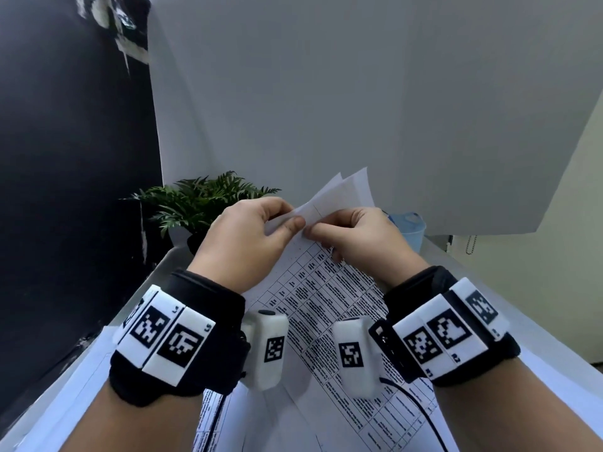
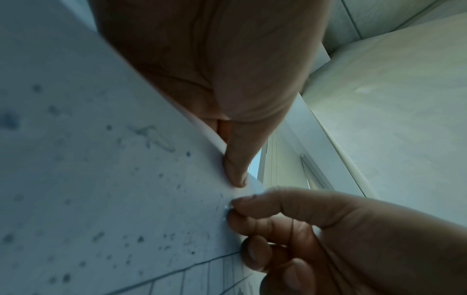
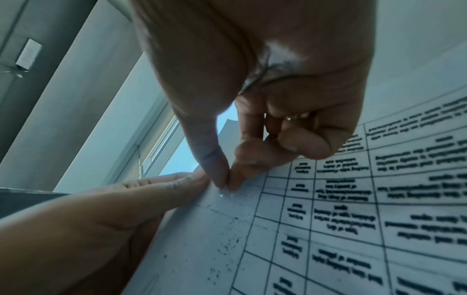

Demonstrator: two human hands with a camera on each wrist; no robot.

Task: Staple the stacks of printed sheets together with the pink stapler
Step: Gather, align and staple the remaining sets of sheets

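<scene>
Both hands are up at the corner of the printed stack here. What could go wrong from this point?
1. The right hand pinches a small shiny bit, possibly a staple, at the corner; pulling could tear the printed stack.
2. The left hand holds only that corner, where back sheets already fan apart, so pages may slip out of line.
3. The pink stapler is not in view, so restapling means letting go.

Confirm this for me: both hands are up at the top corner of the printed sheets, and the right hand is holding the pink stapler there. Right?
Not quite. The right hand holds no stapler; its thumb and forefinger pinch at a small staple in the printed sheets, as the right wrist view shows. No pink stapler appears in any view. The left hand does grip that corner.
</scene>
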